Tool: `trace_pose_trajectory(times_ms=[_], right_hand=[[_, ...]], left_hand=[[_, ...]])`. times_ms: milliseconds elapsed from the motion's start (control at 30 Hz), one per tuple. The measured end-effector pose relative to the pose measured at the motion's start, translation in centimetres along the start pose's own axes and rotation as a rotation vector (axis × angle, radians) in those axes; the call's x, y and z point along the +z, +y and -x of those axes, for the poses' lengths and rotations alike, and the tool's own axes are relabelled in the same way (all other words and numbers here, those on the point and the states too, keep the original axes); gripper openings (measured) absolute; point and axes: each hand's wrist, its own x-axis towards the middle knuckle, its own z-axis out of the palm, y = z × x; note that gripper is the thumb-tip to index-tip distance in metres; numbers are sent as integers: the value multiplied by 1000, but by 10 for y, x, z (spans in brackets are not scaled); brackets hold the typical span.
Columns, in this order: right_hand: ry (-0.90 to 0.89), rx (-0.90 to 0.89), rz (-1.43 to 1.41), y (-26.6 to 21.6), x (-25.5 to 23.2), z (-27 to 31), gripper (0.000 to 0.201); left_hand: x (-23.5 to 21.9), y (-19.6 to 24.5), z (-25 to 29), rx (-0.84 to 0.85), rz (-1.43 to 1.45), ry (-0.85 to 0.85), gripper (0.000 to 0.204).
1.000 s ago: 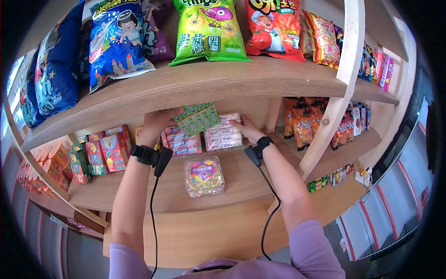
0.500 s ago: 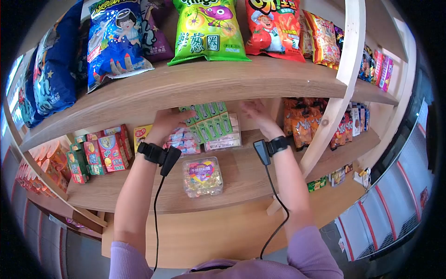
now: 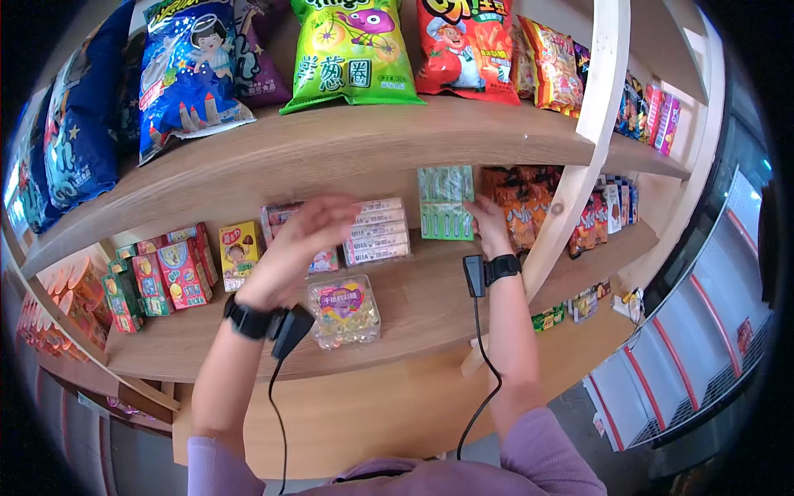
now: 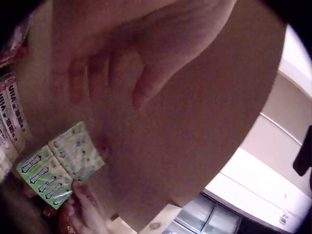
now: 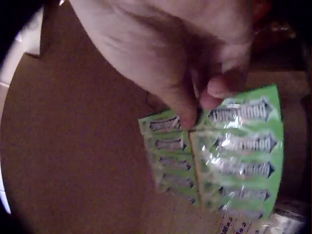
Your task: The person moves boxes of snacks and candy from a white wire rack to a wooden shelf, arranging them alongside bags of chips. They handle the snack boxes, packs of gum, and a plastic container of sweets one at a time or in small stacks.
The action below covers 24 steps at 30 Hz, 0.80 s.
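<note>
Green Doublemint gum pack (image 3: pixel 447 203) has been passed to the right hand (image 3: pixel 490 223) and is pinched, right of the white UHA packs (image 3: pixel 378 236); the left hand (image 3: pixel 302 242) (fingers loose) is freed

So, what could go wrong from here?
The right hand pinches the green pack near one edge, and the left hand isn't supporting it, so the pack might slip or tilt. The orange bags are close to the right hand and could get nudged. The clear candy box sits near the front of the shelf, so a careless sweep of the left hand might bump it.
</note>
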Motion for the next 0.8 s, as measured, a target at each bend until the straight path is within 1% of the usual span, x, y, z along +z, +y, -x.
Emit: trace_pose_trajectory(times_ms=[33,67,133,200,233,300,333,400,433,467,500,533,600,633,667,700,733,767,800], right_hand=[[25,35,24,8,-3,-2,26],[24,34,27,16,-4,-5,26],[41,149,-28,28,-1,-9,31],[23,152,-33,38,5,-17,32],[-1,164,-17,43,7,-21,31],[-40,178,38,57,8,-32,31],[-40,174,35,60,12,-35,31],[57,195,75,70,16,-37,26],[59,193,74,78,15,-43,26],[83,119,136,87,14,-48,28],[107,47,199,92,14,-50,29],[108,51,202,96,12,-53,29],[177,33,429,102,9,-55,37],[178,37,431,94,13,-47,37],[248,-61,578,85,19,-38,42],[318,-161,725,82,21,-34,46],[316,-160,727,87,19,-36,46],[264,-175,760,90,19,-38,54],[211,-191,792,94,16,-41,62]], left_hand=[[-1,2,16,3,2,0,44],[-3,2,33,11,-45,16,43],[-9,-6,59,19,-95,30,41],[-12,-16,84,-20,-129,133,40],[-15,-21,97,-21,-130,136,40],[-18,-32,121,-120,-215,212,39],[-15,-35,134,-123,-176,226,39],[-14,-45,156,-158,-143,254,39],[-13,-45,164,-204,-138,274,40],[-11,-46,172,-251,-132,294,42],[-12,-53,179,-235,-95,299,42],[-11,-57,184,-238,-92,297,42],[-9,-63,190,-247,-63,367,43],[-8,-70,192,-222,-68,377,50],[-7,-76,190,-225,-67,378,50],[-6,-83,189,-187,-159,374,58],[-3,-86,187,-150,-250,369,65],[1,-87,184,-150,-249,371,65],[8,-86,177,-151,-342,392,72]])
